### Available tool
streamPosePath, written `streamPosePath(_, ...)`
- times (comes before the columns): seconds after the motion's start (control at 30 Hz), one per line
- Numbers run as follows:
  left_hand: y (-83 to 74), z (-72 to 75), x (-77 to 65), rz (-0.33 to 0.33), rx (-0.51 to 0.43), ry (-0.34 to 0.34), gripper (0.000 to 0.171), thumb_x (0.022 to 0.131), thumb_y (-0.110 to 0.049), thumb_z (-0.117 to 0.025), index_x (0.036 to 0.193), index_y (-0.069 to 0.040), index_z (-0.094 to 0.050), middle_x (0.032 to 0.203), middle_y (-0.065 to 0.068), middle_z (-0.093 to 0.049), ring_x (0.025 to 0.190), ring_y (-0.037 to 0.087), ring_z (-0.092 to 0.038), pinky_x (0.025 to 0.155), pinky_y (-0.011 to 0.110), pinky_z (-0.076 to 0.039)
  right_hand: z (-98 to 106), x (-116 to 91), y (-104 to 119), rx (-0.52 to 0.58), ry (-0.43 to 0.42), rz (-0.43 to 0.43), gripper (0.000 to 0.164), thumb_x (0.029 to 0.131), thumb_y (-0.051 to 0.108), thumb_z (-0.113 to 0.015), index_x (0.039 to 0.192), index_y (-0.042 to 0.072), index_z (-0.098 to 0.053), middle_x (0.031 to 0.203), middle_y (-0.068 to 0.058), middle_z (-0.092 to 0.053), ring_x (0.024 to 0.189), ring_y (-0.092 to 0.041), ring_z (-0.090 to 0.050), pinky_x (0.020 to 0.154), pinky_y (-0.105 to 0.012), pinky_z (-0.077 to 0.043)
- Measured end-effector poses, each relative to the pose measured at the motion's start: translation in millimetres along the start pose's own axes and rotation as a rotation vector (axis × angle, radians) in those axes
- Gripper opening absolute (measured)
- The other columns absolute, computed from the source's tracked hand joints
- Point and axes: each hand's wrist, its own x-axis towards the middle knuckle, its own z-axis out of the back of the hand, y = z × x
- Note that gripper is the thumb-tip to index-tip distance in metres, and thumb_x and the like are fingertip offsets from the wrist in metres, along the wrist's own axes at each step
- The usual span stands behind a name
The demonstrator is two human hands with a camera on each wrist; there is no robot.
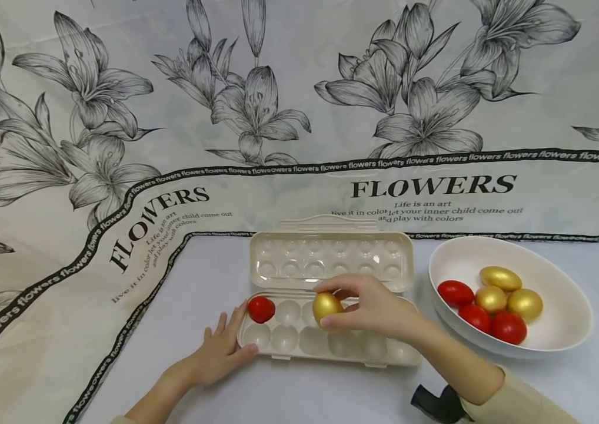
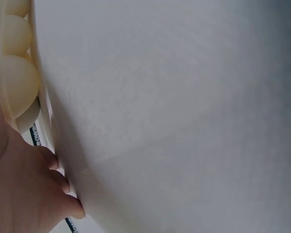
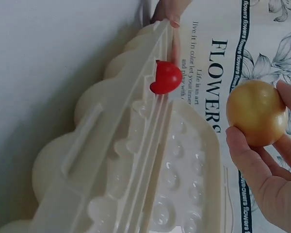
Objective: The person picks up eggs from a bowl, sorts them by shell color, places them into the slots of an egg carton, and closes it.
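My right hand (image 1: pixel 376 303) pinches a gold egg (image 1: pixel 326 307) between thumb and fingers, over the back row of a cream egg carton (image 1: pixel 326 355). In the right wrist view the egg (image 3: pixel 256 112) shows clear of the carton's cups. A red egg (image 1: pixel 261 309) sits in the carton's back-left cup. At the carton's left end rests my left hand (image 1: pixel 217 353), its fingers spread and fairly straight along the side and the thumb by the front corner. The carton's lid (image 1: pixel 331 259) lies folded back behind it.
To the right stands a white oval bowl (image 1: pixel 564 306) with several gold eggs (image 1: pixel 524 304) and red eggs (image 1: pixel 508 327). A black object (image 1: pixel 439 404) lies near the right forearm at the front. A flower-printed cloth (image 1: pixel 262 118) rises behind the white table surface (image 1: pixel 310 394).
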Motion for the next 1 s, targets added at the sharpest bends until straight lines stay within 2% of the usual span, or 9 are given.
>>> streamPosePath(0.4,0.1,0.4,-0.2,0.003,-0.005,-0.003,0.086,0.090,-0.055,-0.048,0.151,-0.018,-0.001,0.153,0.021,-0.013,0.137,0.048,0.003,0.097,0.071,0.004,-37.4,20.2,-10.6,-0.069,0.019,-0.015,0.040,0.074,0.016,-0.077,0.111,0.006,-0.066,0.105,-0.002,-0.065,0.091,-0.018,-0.061,0.069,-0.023,-0.052)
streamPosePath(0.73,-1.6,1.2,-1.1,-0.012,-0.002,-0.005,0.084,0.091,-0.053,-0.048,0.151,-0.018,0.000,0.152,0.023,-0.012,0.136,0.049,0.002,0.096,0.072,0.003,-65.6,26.5,-8.3,-0.149,-0.013,0.040,0.036,0.073,0.014,-0.074,0.109,0.008,-0.068,0.096,0.007,-0.064,0.086,-0.010,-0.058,0.067,-0.022,-0.051)
streamPosePath(1.0,-1.8,0.4,-2.2,-0.009,-0.016,0.002,0.084,0.092,-0.053,-0.047,0.151,-0.018,-0.001,0.152,0.023,-0.013,0.136,0.048,0.004,0.096,0.072,0.005,-84.3,34.2,-12.0,-0.186,-0.009,0.093,0.039,0.076,0.016,-0.076,0.111,0.004,-0.065,0.102,0.000,-0.065,0.089,-0.010,-0.056,0.075,-0.027,-0.050)
